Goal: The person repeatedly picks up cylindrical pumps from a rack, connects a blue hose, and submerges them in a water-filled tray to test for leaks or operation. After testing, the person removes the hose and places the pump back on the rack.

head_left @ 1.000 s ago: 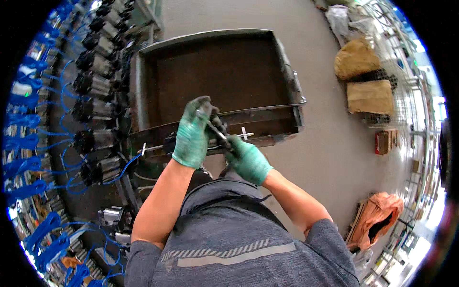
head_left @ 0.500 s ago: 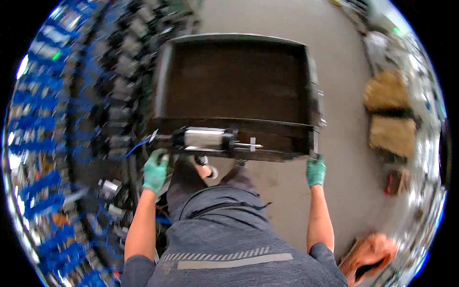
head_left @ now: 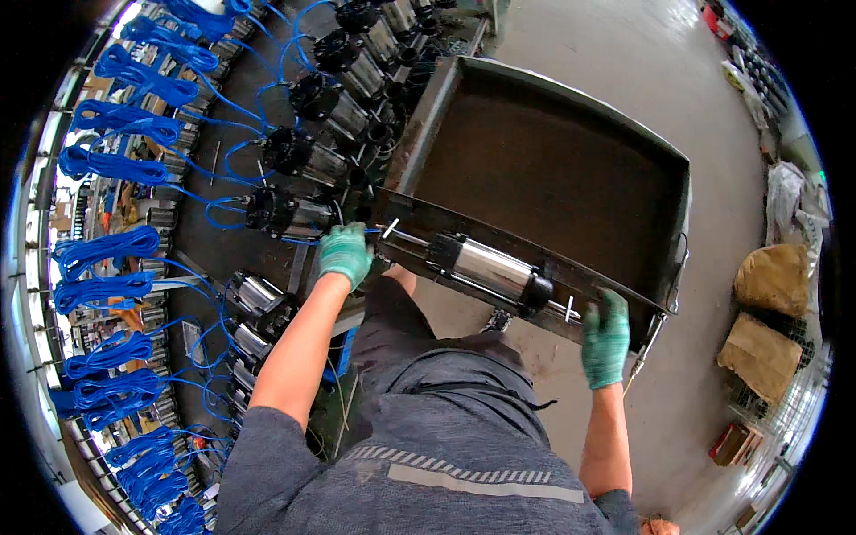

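A wide, dark metal tray cart (head_left: 553, 160) stands in front of me, turned at a slant. In its narrow near section lies a shiny steel cylindrical motor (head_left: 492, 267) with black ends and a thin rod sticking out at each end. My left hand (head_left: 346, 252), in a green knit glove, is at the cart's near left corner, beside the bench edge and a blue cable. Its fingers curl, and what they hold is hidden. My right hand (head_left: 606, 341), gloved likewise, is near the motor's right rod end by the tray's front edge, fingers stretched and apart from the motor.
On the left, a bench holds a row of similar steel motors (head_left: 303, 156) with coiled blue cables (head_left: 111, 254). Brown sacks or cartons (head_left: 771, 278) lie on the floor at right, with a small red box (head_left: 736, 443) nearer. A wire handle (head_left: 684, 267) hangs at the cart's right side.
The cart has turned clockwise in view and now sits against the bench. My left hand has moved up and right, toward the motors. My right hand has left the cart's corner and opened.
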A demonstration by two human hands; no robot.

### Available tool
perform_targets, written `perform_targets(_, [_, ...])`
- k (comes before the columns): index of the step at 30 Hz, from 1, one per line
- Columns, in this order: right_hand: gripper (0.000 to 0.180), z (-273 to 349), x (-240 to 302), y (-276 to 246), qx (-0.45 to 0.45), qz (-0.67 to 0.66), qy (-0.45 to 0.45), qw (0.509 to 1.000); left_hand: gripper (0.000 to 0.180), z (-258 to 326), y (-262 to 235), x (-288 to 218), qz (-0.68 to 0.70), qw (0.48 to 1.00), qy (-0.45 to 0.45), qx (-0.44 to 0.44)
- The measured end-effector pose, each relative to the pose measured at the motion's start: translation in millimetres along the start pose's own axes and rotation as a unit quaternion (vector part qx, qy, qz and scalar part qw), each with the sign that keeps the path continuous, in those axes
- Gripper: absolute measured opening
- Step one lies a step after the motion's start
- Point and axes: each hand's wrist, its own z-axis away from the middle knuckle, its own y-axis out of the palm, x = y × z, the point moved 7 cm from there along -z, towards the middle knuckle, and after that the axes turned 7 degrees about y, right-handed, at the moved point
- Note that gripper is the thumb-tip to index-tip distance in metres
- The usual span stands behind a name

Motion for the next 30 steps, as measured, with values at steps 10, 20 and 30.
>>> perform_targets(10, [0.015, -45, 89, 96, 0.252, 0.109, 0.021, 0.961, 0.036, 5, -10, 30, 0.119, 0.976, 0.061, 0.175])
perform_targets(20, [0.011, -114, 39, -10, 0.216, -0.074, 0.16, 0.96, 0.033, 76, -158, 50, 0.231, 0.958, 0.097, 0.139])
perform_targets(30, [0.03, -197, -2, 34, 0.207, 0.32, 0.132, 0.915, 0.029, -72, -123, -109, 0.173, 0.94, 0.281, -0.088])
